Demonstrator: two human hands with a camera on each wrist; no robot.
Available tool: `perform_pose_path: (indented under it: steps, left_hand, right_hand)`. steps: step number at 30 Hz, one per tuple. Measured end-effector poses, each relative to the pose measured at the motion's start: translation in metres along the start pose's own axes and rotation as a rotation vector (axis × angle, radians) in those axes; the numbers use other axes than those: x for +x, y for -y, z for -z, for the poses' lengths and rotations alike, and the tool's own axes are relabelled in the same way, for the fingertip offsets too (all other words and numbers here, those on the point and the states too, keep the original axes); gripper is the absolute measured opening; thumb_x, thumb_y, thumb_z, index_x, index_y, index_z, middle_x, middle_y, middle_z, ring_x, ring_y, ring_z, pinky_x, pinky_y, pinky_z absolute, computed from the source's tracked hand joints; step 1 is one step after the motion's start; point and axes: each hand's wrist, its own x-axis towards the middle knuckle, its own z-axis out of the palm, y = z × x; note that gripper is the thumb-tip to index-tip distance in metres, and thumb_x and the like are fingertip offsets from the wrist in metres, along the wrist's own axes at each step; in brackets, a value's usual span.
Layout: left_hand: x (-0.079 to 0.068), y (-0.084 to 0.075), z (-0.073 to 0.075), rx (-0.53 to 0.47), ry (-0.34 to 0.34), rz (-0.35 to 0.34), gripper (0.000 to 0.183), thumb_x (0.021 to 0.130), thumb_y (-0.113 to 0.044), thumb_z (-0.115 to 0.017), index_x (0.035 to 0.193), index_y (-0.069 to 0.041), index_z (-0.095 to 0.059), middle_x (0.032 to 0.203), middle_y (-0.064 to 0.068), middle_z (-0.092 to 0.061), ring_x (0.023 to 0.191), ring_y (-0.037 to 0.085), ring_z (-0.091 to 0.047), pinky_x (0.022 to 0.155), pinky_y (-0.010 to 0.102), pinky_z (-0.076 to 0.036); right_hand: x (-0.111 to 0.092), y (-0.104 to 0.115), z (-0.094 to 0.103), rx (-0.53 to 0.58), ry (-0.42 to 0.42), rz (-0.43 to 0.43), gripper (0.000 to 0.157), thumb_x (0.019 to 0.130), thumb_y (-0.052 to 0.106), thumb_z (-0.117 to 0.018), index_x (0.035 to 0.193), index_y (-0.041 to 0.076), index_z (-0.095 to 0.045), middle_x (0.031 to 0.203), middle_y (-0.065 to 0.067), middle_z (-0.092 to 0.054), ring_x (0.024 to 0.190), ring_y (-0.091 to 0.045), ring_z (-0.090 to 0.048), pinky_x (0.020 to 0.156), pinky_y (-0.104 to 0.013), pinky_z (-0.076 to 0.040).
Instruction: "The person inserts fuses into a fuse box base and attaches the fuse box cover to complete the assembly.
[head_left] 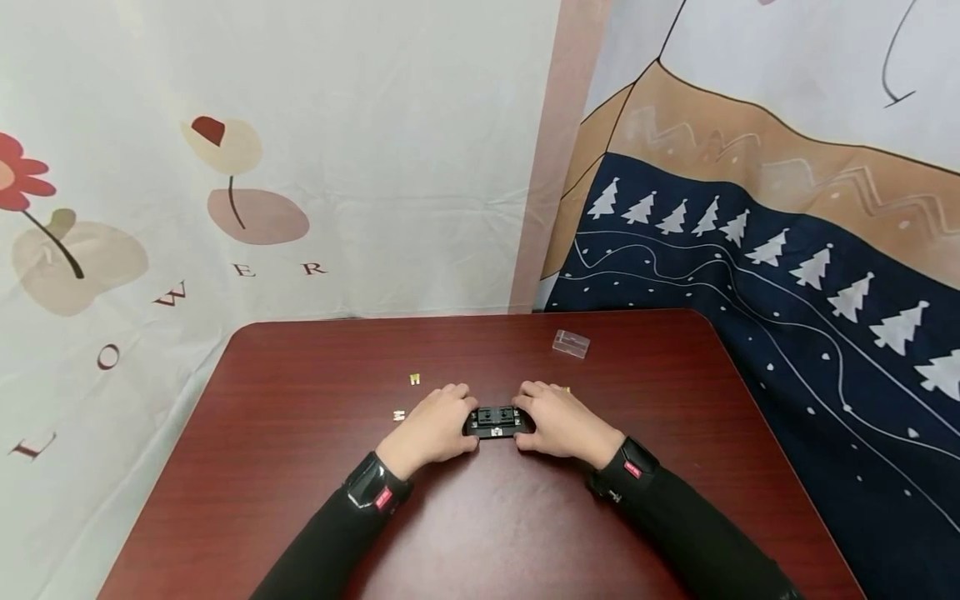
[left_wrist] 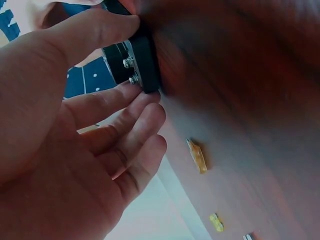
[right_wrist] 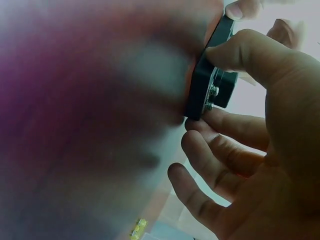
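A small black terminal block (head_left: 496,422) with metal screws sits low over the table in the middle of the head view. My left hand (head_left: 441,421) grips its left end, thumb at the near side and fingertips at the far side. On the right end, my right hand (head_left: 562,421) holds it in the same way. In the left wrist view, two screws (left_wrist: 131,71) stick out of the block's end between thumb and forefinger. The right wrist view shows the right thumb pressed on the black base (right_wrist: 200,85), with the lower fingers spread apart beneath.
A clear plastic cover (head_left: 571,343) lies toward the back right of the brown table (head_left: 315,517). Small yellow pieces (head_left: 415,379) lie left of the block, and another yellow piece (right_wrist: 138,229) is beyond the right hand. Printed curtains (head_left: 420,167) hang behind the table.
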Motion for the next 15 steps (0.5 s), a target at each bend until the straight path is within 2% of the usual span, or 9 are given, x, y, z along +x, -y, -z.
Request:
perform_pose_path:
  steps: [7, 11, 15]
  left_hand:
    - [-0.008, -0.007, -0.003, -0.020, -0.026, 0.016, 0.049, 0.083, -0.033, -0.082, 0.122, -0.003, -0.074, 0.106, 0.004, -0.061, 0.097, 0.024, -0.058, 0.091, 0.043, -0.053]
    - [-0.011, -0.008, -0.004, -0.039, -0.029, 0.018, 0.059, 0.085, -0.036, -0.084, 0.132, -0.002, -0.069, 0.112, 0.008, -0.064, 0.100, 0.026, -0.061, 0.093, 0.045, -0.055]
    - [-0.012, -0.008, -0.006, -0.051, -0.027, 0.029, 0.062, 0.088, -0.040, -0.081, 0.135, -0.002, -0.068, 0.116, 0.010, -0.065, 0.104, 0.027, -0.064, 0.097, 0.046, -0.056]
  right_hand:
    - [-0.007, 0.002, 0.004, 0.054, 0.013, -0.012, 0.048, 0.085, 0.040, -0.082, 0.123, 0.011, -0.074, 0.109, 0.003, -0.060, 0.095, -0.014, -0.057, 0.079, -0.039, -0.052]
    - [-0.011, -0.004, 0.013, 0.143, 0.027, -0.021, 0.046, 0.091, 0.036, -0.079, 0.128, 0.010, -0.074, 0.116, 0.001, -0.064, 0.105, -0.016, -0.061, 0.088, -0.042, -0.056]
    - [-0.014, -0.022, 0.022, 0.230, -0.018, -0.064, 0.036, 0.098, 0.026, -0.072, 0.129, 0.008, -0.074, 0.119, -0.002, -0.068, 0.109, -0.018, -0.066, 0.096, -0.045, -0.057]
